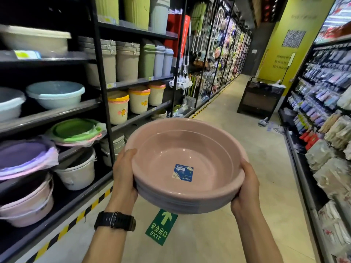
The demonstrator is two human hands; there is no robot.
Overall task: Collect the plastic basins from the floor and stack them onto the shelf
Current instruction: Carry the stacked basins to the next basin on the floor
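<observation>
A stack of pink plastic basins (165, 149) is held up in the middle of the aisle, at about waist height. The top basin has a blue label stuck inside it. My left hand (124, 175), with a black watch on the wrist, grips the stack's left rim. My right hand (247, 188) grips the right rim. The black shelf (57, 112) stands to my left and carries other basins: light blue ones, a green-and-pink wrapped stack, and purple and pink ones lower down.
Bins and buckets (127, 61) fill the shelf bays further along on the left. A shelf of packaged goods (326, 130) lines the right side. A black cart (260, 95) stands down the aisle. A green EXIT sticker (161, 226) lies on the floor below the basins.
</observation>
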